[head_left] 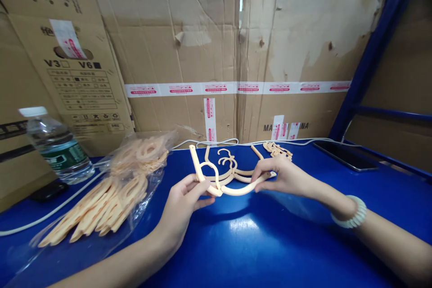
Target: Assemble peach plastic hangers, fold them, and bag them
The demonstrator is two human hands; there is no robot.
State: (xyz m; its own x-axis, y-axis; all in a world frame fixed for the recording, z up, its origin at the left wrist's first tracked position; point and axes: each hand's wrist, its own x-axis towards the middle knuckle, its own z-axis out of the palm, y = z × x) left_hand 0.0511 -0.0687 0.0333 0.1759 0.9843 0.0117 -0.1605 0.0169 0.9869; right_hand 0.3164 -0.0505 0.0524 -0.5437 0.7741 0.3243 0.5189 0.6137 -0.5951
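Observation:
A beige plastic folding hanger, made of curved arms joined near the middle, is held just above the blue table. My left hand is closed round its left arm, beside an upright length and a curved loop. At the other end, the fingers of my right hand pinch the right arm near its tip. Just behind lie more beige hanger pieces with curled hooks, partly hidden by the held one. Past my right hand sits a small heap of beige hooks.
At left, a clear plastic bag holds many beige hanger arms. A water bottle and a small black object stand beyond it. A phone lies back right. White cables run along cardboard boxes.

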